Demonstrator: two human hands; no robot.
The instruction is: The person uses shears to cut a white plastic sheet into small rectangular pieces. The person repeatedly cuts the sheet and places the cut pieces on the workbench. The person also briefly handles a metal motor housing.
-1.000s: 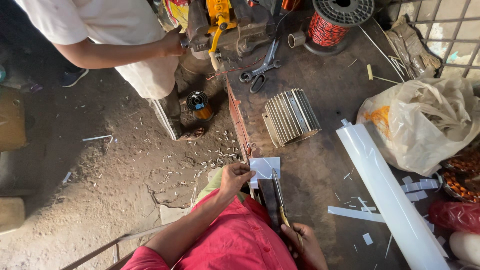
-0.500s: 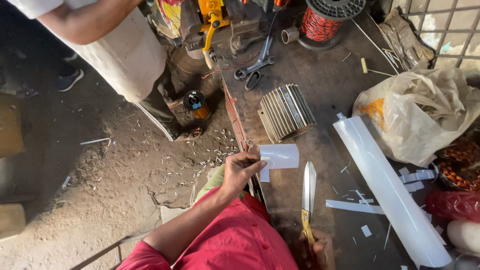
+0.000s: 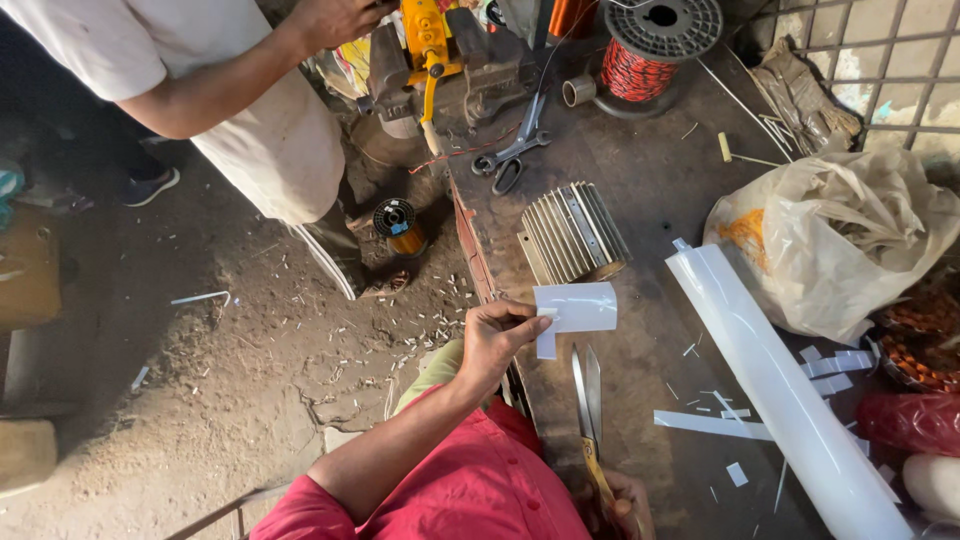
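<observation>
red wire spool (image 3: pixel 652 48) | ribbed metal core (image 3: pixel 574 233) | plastic bag (image 3: pixel 835 245) | white roll (image 3: pixel 780 385)

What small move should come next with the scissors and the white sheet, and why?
Probably bring the scissors up to the white sheet. The left hand pinches the sheet at its left edge over the workbench, while the right hand holds the scissors short of it, blades pointing toward it, not touching.

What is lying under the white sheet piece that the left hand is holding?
Under the white sheet piece pinched by the left hand is the dark workbench, and the ribbed metal core lies just beyond it. What the sheet covers cannot be seen.
</observation>
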